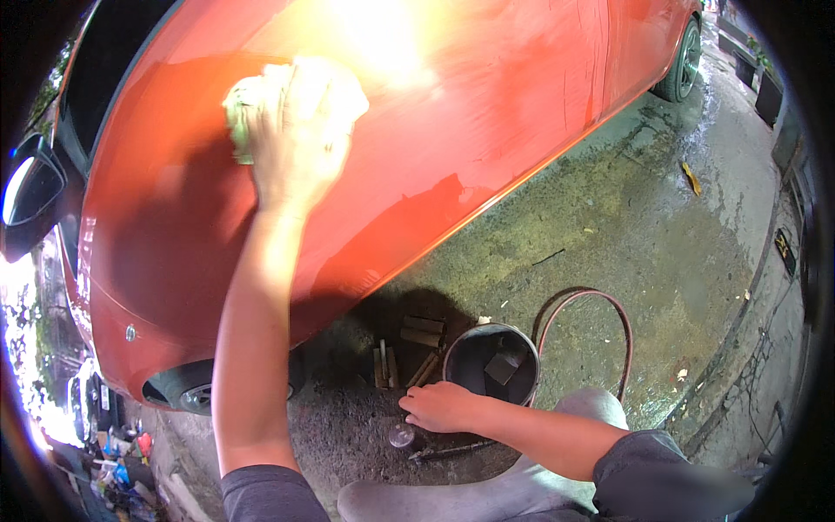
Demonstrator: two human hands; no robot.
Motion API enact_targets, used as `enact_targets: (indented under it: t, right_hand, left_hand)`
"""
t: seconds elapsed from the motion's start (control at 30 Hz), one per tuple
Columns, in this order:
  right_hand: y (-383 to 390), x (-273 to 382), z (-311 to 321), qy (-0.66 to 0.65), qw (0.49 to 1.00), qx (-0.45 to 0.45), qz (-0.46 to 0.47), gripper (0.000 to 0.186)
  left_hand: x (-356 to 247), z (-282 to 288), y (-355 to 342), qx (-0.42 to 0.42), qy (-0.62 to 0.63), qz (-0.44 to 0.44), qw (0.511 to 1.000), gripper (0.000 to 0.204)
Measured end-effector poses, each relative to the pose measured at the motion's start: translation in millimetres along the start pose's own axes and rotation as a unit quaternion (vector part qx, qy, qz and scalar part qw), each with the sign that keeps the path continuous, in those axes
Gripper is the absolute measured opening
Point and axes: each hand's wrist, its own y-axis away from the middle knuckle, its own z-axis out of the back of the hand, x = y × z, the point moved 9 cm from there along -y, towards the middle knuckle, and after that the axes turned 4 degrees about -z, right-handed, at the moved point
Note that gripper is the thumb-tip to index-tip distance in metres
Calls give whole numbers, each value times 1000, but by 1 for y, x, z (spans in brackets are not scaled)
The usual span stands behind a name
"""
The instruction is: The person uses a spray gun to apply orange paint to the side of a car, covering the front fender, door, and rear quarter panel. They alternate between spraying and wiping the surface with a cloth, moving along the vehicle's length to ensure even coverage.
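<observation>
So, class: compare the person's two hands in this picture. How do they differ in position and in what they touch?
The left hand is raised against the red car, pressing a pale green cloth; the right hand hangs low near the ground, beside the dark bucket, holding nothing visible. The left arm stretches upward; the right crosses the knee. Both are bare.

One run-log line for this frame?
left hand: presses cloth on red car | right hand: empty, by bucket | ground: wet

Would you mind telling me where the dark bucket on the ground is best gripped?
Probably by the rim of the bucket, coming from above: it stands upright and open-topped beside the right hand, and no handle shows. The left hand presses a cloth on the car.
</observation>
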Motion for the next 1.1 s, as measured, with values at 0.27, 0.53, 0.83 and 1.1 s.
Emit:
enact_targets:
  t: [0.27, 0.53, 0.83, 1.1]
  right_hand:
    - [-5, -69, 13, -50, 998, -7, -25, 32]
    - [-8, -90, 43, -71, 992, -87, -64, 31]
    - [25, -91, 69, -6, 993, -99, -61, 28]
    - [101, -110, 124, 77, 952, -216, -202, 20]
  left_hand:
    - [-71, -84, 121, 187, 144, -160, 958, 35]
    - [74, 26, 20, -41, -150, -1, 988, 70]
    - [-32, -54, -94, -100, -91, -8, 991, 51]
    - [-205, -123, -171, 99, 11, -119, 988, 69]
